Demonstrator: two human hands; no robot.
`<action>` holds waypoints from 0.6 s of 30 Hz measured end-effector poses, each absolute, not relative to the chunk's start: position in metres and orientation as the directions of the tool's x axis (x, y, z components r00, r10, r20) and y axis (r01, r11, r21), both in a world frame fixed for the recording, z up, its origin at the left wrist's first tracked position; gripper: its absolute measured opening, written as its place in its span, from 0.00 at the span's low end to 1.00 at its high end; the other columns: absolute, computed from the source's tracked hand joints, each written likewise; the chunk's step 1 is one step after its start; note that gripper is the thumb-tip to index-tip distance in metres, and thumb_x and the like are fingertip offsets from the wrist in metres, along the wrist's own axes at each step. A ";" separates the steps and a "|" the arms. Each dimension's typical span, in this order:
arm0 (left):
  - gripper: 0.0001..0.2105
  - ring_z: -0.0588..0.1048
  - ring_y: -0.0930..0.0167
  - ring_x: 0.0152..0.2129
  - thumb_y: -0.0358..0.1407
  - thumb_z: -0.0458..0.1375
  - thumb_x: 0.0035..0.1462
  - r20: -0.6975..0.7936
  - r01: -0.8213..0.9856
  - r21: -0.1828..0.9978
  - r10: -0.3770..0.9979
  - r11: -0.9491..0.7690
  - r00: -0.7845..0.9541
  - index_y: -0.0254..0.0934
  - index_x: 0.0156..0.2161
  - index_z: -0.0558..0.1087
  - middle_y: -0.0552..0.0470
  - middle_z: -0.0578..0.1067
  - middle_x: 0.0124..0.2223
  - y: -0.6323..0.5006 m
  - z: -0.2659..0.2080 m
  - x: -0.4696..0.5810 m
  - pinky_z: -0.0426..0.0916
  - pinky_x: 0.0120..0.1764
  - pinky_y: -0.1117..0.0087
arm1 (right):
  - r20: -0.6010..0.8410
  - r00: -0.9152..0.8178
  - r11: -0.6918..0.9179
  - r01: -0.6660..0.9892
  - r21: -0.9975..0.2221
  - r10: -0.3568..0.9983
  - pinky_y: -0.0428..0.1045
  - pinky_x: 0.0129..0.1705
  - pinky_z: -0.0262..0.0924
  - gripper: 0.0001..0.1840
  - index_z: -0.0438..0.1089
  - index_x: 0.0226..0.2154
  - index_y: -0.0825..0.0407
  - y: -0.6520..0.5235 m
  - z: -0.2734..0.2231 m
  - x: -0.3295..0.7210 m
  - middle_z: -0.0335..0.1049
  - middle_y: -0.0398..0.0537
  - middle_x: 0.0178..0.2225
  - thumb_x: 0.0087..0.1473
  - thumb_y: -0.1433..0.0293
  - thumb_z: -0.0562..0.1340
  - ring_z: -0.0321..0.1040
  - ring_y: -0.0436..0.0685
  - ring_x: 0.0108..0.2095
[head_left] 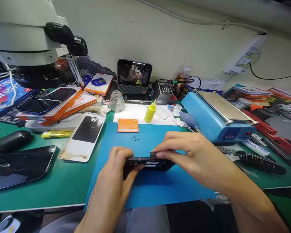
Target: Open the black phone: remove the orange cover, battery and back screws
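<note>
My left hand [113, 181] grips the left end of a dark phone body [149, 163], held on edge just above a blue work mat [157, 187]. My right hand [189, 152] pinches the top edge of that same phone, fingertips on a small dark part near its middle. Several tiny black screws [135, 138] lie on the mat beyond the phone. An orange phone battery [127, 125] rests at the mat's far edge.
A white phone screen [83, 136], yellow lighter [56, 133] and black phone [24, 165] lie left. A microscope [36, 42] looms at upper left. A yellow bottle [150, 112], glass jar [116, 102] and blue heating machine [218, 116] stand behind. Tools [257, 158] lie right.
</note>
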State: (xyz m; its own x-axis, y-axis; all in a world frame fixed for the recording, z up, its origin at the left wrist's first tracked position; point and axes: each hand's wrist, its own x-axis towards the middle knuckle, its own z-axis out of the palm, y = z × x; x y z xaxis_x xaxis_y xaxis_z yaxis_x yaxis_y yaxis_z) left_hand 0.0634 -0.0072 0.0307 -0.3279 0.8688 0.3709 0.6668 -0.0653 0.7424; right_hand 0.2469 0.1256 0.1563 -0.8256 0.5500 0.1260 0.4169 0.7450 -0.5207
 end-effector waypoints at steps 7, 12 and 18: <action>0.09 0.77 0.69 0.32 0.38 0.62 0.73 0.337 0.647 0.762 0.873 -0.032 -0.353 0.50 0.50 0.66 0.58 0.72 0.44 -0.007 0.029 0.063 0.71 0.32 0.71 | 0.223 -0.836 0.832 0.394 -0.390 0.501 0.45 0.39 0.63 0.12 0.84 0.44 0.46 0.118 0.153 0.250 0.80 0.38 0.38 0.72 0.75 0.64 0.76 0.48 0.37; 0.09 0.76 0.69 0.32 0.37 0.62 0.73 0.312 0.633 0.774 0.881 -0.018 -0.356 0.51 0.51 0.65 0.58 0.72 0.44 -0.007 0.028 0.064 0.68 0.29 0.72 | 0.303 -0.884 0.935 0.334 -0.120 0.355 0.49 0.34 0.58 0.16 0.80 0.48 0.52 0.108 0.147 0.259 0.74 0.43 0.38 0.71 0.82 0.59 0.71 0.50 0.35; 0.08 0.75 0.69 0.32 0.39 0.61 0.74 0.308 0.625 0.781 0.878 -0.013 -0.366 0.51 0.51 0.66 0.59 0.72 0.44 -0.007 0.027 0.063 0.67 0.31 0.71 | 0.425 -0.856 0.944 0.329 0.006 0.295 0.50 0.34 0.56 0.12 0.79 0.46 0.57 0.101 0.138 0.270 0.72 0.45 0.34 0.70 0.83 0.60 0.66 0.51 0.32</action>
